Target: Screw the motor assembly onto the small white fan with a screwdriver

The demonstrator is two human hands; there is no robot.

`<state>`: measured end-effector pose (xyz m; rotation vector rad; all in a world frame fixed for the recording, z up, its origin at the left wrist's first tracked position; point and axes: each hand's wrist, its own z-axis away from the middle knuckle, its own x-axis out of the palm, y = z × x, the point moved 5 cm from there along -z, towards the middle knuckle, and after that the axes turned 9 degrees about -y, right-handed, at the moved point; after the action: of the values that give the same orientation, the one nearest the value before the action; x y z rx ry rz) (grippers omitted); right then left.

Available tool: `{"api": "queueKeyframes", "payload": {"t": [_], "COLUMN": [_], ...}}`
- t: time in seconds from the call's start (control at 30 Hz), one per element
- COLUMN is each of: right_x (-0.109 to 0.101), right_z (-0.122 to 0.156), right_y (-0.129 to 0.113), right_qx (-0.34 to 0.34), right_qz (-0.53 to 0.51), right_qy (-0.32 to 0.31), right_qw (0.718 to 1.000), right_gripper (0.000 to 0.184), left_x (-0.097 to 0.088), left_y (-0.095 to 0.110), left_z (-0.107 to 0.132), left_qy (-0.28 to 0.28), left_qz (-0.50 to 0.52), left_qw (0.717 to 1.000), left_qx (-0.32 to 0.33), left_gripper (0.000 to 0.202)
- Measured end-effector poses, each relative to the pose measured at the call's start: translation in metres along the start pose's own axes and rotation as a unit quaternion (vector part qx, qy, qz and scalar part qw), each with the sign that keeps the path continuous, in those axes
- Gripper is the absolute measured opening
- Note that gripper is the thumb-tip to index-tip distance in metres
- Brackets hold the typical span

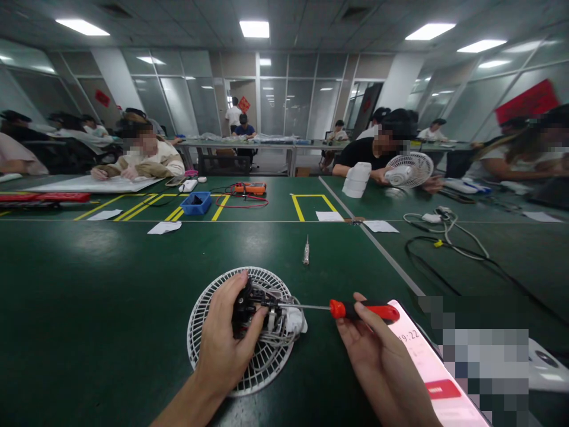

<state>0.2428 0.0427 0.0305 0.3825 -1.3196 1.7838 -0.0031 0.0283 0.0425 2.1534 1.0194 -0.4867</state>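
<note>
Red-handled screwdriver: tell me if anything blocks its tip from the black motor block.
Nothing visible does. The red-handled screwdriver in the right hand reaches the black motor block that the left hand steadies on the white grille.

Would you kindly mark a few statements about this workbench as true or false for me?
1. The right hand holds a red-handled screwdriver. True.
2. The left hand lies flat on bare tabletop. False: it clasps the black motor unit sitting on the white fan grille.
3. The screwdriver's tip reaches the motor unit. True.
4. A blue tray touches the grille. False: the blue tray sits far across the table; only a small slim tool lies near the grille, apart from it.
</note>
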Motion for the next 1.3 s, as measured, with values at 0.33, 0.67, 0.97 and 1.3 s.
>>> {"api": "queueKeyframes", "payload": {"t": [0.33,0.67,0.97,1.3], "right_x": [-0.002,-0.0015,0.0027,0.0009], "right_z": [-0.0019,-0.0006,0.0015,0.0003], "right_y": [0.0066,0.0044,0.0024,-0.0008], "right_qx": [0.013,0.025,0.019,-0.001], "right_qz": [0.027,0.011,0.007,0.031], "right_qy": [-0.016,-0.003,-0.006,-0.037], "right_qw": [0.999,1.0,1.0,0.999], "right_gripper": [0.047,0.031,0.034,0.043], "left_x": [-0.0004,0.0005,0.002,-0.0004], "left_y": [0.0,-0.0018,-0.0026,-0.0016], "left_z": [0.0001,0.0013,0.0014,0.003], "left_qy": [-0.005,-0.005,-0.006,-0.004], "left_qz": [0.017,0.009,0.01,0.007], "left_qw": [1.0,1.0,1.0,1.0], "left_qx": [-0.004,-0.007,-0.013,-0.015], "left_gripper": [0.063,0.066,0.068,0.068]}}
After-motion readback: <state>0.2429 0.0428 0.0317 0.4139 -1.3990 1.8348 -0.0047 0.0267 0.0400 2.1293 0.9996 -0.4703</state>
